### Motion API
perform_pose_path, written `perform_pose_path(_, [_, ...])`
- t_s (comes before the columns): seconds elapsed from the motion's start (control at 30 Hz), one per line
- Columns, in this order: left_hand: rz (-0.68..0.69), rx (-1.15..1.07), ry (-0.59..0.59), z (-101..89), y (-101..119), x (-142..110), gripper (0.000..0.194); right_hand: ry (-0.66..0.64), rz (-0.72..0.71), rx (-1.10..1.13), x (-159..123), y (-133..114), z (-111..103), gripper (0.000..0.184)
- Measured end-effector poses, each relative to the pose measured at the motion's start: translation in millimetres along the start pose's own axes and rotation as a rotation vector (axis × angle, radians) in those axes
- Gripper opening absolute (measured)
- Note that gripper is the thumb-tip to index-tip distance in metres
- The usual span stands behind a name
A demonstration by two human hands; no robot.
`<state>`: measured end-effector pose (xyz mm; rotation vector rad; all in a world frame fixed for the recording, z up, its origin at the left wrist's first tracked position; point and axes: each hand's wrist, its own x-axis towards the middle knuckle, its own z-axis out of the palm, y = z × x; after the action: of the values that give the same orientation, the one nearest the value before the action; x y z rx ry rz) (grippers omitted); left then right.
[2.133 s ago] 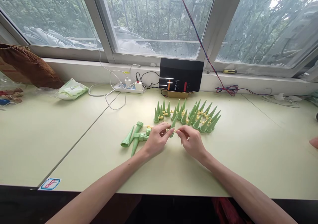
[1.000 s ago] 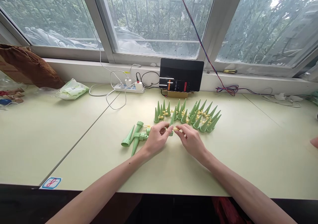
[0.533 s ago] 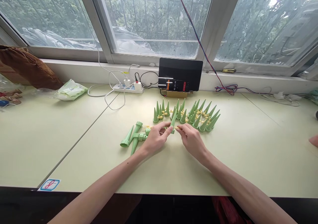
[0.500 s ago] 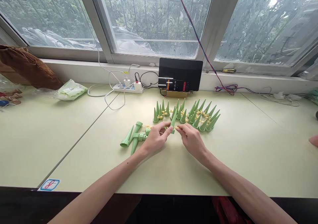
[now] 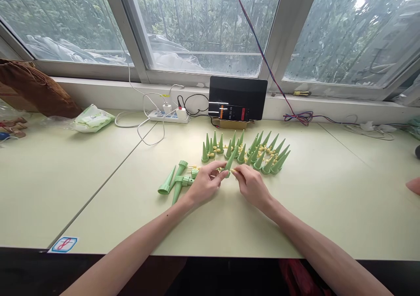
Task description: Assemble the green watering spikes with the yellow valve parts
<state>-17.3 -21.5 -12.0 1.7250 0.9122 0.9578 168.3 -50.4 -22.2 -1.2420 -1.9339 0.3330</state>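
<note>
Between the thumb and fingers of my left hand [image 5: 206, 181] is a green plastic plant watering spike [image 5: 231, 158], its point tilted up and to the right. My right hand [image 5: 252, 183] pinches a small yellow valve piece [image 5: 233, 171] against the spike's lower side; the fingers partly cover it. Left of my left hand lie several loose green spikes [image 5: 168, 181] with caps, and some thin yellow pieces [image 5: 193, 168] partly hidden by the hand. Beyond both hands, many green spikes [image 5: 267, 165] with yellow valves stand point up in clusters.
A black tablet [image 5: 243, 92] with a phone timer [image 5: 233, 112] in front leans by the window sill. Left of it are a white power strip [image 5: 170, 116] with cables, a wipes pack [image 5: 93, 119] and a brown bag [image 5: 36, 88]. Another person's hand [image 5: 413, 185] shows at the right edge.
The held spike has tilted further to the right, and the yellow piece now meets its side at a slightly different angle. Both hands stay in nearly the same place.
</note>
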Motion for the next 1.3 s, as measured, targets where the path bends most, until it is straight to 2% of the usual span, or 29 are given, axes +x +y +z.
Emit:
perform_pose_path(0.1, [0.020,-0.009,-0.004,0.2,-0.9,0.1,0.038,-0.024,0.065,0.098,1.0,-4.0,-1.3,0.027])
perform_pose_path(0.17, [0.035,-0.012,-0.010,0.2,-1.3,0.3,0.036,-0.067,0.167,0.221,1.7,-7.3,-2.6,0.030])
perform_pose_path(0.3, [0.057,-0.023,-0.033,-0.1,1.0,1.1,0.034,-0.190,0.415,0.581,3.1,-10.4,-5.5,0.038])
perform_pose_path(0.47, [0.066,-0.034,-0.052,-0.3,4.3,2.2,0.032,-0.365,0.631,1.053,6.9,-3.4,-10.4,0.041])
perform_pose_path(0.6, [0.075,-0.009,-0.051,0.6,2.0,2.4,0.032,-0.432,0.706,1.177,9.7,2.0,-12.6,0.043])
perform_pose_path(0.67, [0.077,0.020,-0.025,1.6,0.7,2.3,0.032,-0.414,0.678,1.130,9.9,1.2,-11.9,0.044])
perform_pose_path(0.73, [0.076,0.048,0.015,2.6,0.5,2.2,0.032,-0.340,0.603,0.995,9.0,-1.9,-10.4,0.045])
perform_pose_path(0.87, [0.042,0.056,0.063,3.2,4.6,2.1,0.034,-0.093,0.340,0.523,5.4,-8.3,-6.9,0.037])
perform_pose_path(0.97, [0.014,0.053,0.077,3.0,8.3,1.8,0.036,-0.008,0.141,0.267,3.1,-7.8,-5.1,0.028])
perform_pose_path(1.07, [0.001,0.050,0.089,3.2,9.7,1.1,0.037,0.003,0.038,0.157,2.2,-3.3,-3.5,0.023])
perform_pose_path(1.3, [0.037,0.040,0.038,4.2,9.0,-0.6,0.034,0.041,-0.016,0.109,0.8,0.0,-1.1,0.023])
